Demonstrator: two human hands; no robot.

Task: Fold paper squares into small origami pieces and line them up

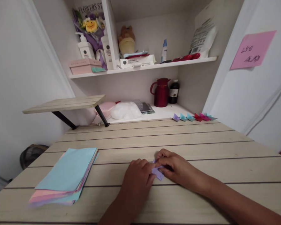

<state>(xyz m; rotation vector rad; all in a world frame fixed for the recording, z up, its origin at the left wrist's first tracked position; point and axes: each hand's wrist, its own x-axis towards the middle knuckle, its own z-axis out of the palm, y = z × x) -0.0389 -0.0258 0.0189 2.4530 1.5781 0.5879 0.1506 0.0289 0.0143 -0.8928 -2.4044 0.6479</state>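
A small piece of folded lilac paper (158,174) lies on the wood-plank table between my two hands. My left hand (140,175) grips its left side, fingers curled and pressed together. From the right, my right hand (172,165) pinches the same paper with thumb and fingers, close to the left fingertips. The paper's upper part is mostly covered by my fingers. To the left lies a stack of coloured paper sheets (69,170), light blue on top with pink and purple edges below. At the back right stands a row of small folded paper figures (190,117) in purple, blue, red and pink.
A small raised wooden stand (67,103) on black legs is at the back left. Behind the table, a white shelf (142,69) holds bottles, a plush toy and boxes. A red jug (161,93) stands beside a dark bottle (174,92). A pink note (253,50) hangs at right.
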